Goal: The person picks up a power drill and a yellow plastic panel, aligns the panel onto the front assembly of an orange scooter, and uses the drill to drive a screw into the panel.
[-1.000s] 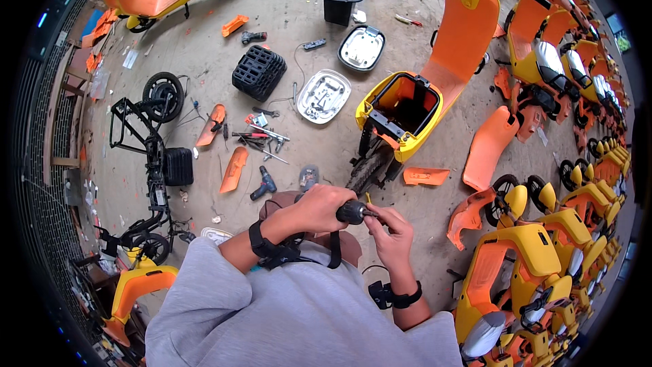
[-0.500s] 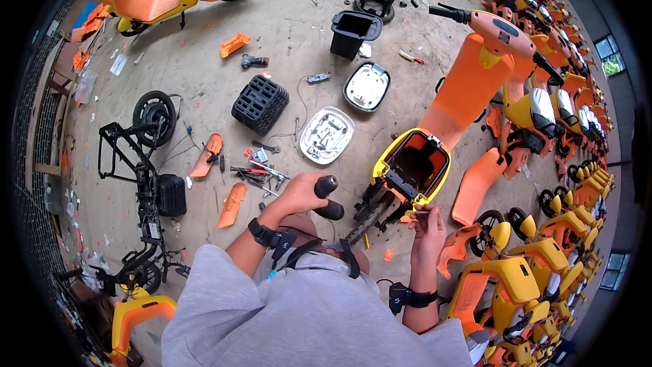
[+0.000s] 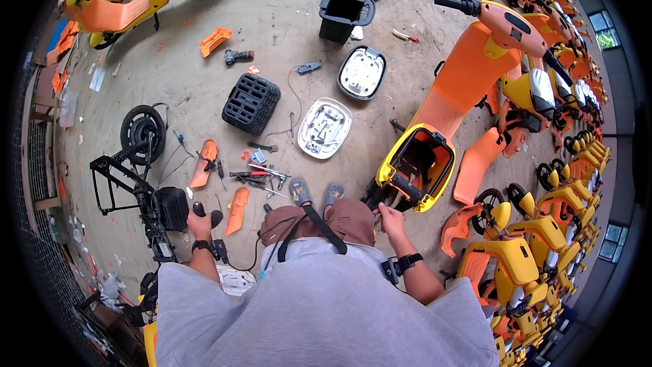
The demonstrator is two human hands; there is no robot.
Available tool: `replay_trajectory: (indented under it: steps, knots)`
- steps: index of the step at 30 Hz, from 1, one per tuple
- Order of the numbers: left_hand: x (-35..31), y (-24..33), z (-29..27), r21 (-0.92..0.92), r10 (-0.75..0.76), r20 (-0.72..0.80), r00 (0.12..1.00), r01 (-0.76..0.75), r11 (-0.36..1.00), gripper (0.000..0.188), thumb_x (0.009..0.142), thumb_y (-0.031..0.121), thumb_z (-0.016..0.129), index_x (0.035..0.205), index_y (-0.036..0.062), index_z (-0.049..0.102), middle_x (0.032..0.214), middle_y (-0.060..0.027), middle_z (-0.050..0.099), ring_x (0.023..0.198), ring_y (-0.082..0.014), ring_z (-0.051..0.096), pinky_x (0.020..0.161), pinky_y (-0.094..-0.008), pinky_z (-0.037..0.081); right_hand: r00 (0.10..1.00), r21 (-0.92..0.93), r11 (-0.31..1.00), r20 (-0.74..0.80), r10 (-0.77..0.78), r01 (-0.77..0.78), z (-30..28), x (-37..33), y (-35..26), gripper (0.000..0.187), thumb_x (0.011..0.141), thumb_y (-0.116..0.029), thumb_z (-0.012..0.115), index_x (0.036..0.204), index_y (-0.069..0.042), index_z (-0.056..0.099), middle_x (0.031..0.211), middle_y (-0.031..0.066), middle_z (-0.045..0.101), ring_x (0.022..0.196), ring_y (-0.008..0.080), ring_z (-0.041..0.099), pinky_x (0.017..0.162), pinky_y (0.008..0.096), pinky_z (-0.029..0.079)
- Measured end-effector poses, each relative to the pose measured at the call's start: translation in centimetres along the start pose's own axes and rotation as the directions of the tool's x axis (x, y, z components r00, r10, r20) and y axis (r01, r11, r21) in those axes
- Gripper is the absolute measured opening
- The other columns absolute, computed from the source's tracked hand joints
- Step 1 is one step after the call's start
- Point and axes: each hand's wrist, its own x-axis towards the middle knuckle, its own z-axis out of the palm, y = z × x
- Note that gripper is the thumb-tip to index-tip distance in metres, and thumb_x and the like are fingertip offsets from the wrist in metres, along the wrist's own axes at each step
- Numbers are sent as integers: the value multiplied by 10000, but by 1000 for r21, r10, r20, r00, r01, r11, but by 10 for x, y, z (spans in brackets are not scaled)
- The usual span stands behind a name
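Observation:
My left hand (image 3: 200, 227) is closed around a black cordless drill (image 3: 216, 218), held out to my left beside a stripped black scooter frame (image 3: 139, 190). My right hand (image 3: 391, 221) is near the rear end of an orange and yellow scooter (image 3: 465, 85). Its thumb and fingers are pinched together; whatever may be between them is too small to make out. That scooter's seat is off, and a yellow rim (image 3: 443, 197) surrounds its open dark compartment. Below the rim, the parts by my right fingertips are dark and partly hidden.
On the floor ahead lie a white shell part (image 3: 324, 129), a black crate-like block (image 3: 251, 103), a black bin (image 3: 346, 17) and hand tools (image 3: 261, 175). Orange panels (image 3: 237, 211) lie front left. Rows of yellow and orange scooters (image 3: 564, 258) stand along the right.
My left hand has carried the drill from in front of me out to the left. My right hand has shifted left, staying by the scooter's rear. The view has tilted and shifted somewhat.

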Motion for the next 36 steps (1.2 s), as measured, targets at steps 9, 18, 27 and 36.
replay_trajectory:
  steps: [9,18,27,36]
  knots:
    - [-102,-81,1,-58,-434,37,900,435,898,332,662,103,760,902,-89,636,792,-192,700,652,-317,685,645,-429,555,996,-216,976,87,-13,32,19,105,-42,332,958,-320,580,983,-23,726,634,6,552,450,102,467,409,265,358]
    - [-122,41,-21,-241,-57,97,994,79,967,270,746,1,737,993,-48,638,903,-113,701,653,-203,658,631,-348,541,972,24,993,210,109,-116,101,262,-58,263,952,-234,605,958,-9,739,749,68,703,555,145,628,485,305,513]
    - [-33,176,22,-257,294,352,888,-210,943,252,728,-67,681,956,-5,594,911,-108,671,855,-182,639,832,-321,508,929,74,926,14,369,-369,152,369,-22,239,1007,-195,555,1085,-20,699,855,54,708,683,124,652,600,276,555]
    - [10,154,137,-234,153,484,862,-41,971,299,779,-120,652,1016,-1,513,1063,-156,624,1008,-227,619,885,-366,528,979,-487,870,-202,-20,-83,250,583,114,322,843,-322,672,983,-41,744,830,189,720,789,315,696,786,414,529]
